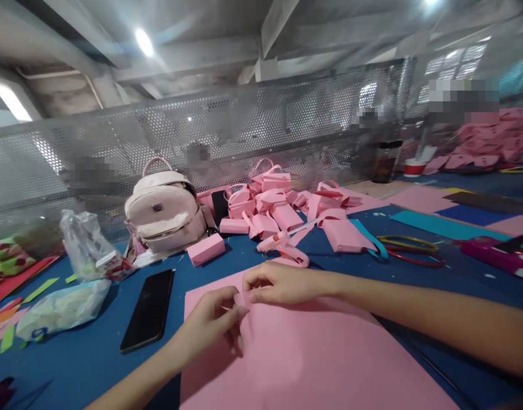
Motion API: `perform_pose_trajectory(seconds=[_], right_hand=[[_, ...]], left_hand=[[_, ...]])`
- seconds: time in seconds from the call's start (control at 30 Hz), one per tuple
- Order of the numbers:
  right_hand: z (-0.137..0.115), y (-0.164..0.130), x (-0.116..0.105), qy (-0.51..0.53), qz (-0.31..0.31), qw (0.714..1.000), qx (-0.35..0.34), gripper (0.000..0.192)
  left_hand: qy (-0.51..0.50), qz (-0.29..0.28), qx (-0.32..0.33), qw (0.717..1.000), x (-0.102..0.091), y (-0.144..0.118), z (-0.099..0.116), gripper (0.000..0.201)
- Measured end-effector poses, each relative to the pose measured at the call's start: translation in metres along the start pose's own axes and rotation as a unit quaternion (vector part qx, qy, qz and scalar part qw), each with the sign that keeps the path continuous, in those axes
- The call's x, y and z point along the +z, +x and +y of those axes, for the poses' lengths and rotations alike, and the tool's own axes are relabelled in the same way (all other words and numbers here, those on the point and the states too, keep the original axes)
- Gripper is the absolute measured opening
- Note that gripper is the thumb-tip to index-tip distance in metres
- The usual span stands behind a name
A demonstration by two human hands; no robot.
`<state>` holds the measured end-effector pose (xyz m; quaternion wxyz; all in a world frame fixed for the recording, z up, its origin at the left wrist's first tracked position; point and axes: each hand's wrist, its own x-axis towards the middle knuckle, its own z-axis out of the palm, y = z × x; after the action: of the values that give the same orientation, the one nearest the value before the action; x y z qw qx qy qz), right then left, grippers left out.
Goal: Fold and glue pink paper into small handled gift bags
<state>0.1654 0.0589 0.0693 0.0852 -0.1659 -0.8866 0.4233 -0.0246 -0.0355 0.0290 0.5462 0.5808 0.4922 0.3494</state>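
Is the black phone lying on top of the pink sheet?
No, the phone lies on the blue table just left of the pink sheet, clear of its edge.

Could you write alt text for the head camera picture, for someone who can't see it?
Two bare hands, left hand and right hand, pinch a small pink piece at the far edge of a large pink sheet on a blue table. A black phone lies left; a glue gun and pink paper bags lie beyond.
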Motion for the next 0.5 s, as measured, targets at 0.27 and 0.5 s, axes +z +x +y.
perform_pose_trajectory(seconds=[0.27,0.5], right_hand=[[0.020,0.008,0.005,0.053,-0.009,0.998,-0.012,0.031],[0.045,0.014,0.016,0.150,-0.003,0.989,0.008,0.028]], left_hand=[[0.070,-0.026,-0.001,0.997,-0.011,0.013,0.001,0.051],[0.138,-0.025,0.051,0.989,-0.021,0.023,-0.007,0.041]])
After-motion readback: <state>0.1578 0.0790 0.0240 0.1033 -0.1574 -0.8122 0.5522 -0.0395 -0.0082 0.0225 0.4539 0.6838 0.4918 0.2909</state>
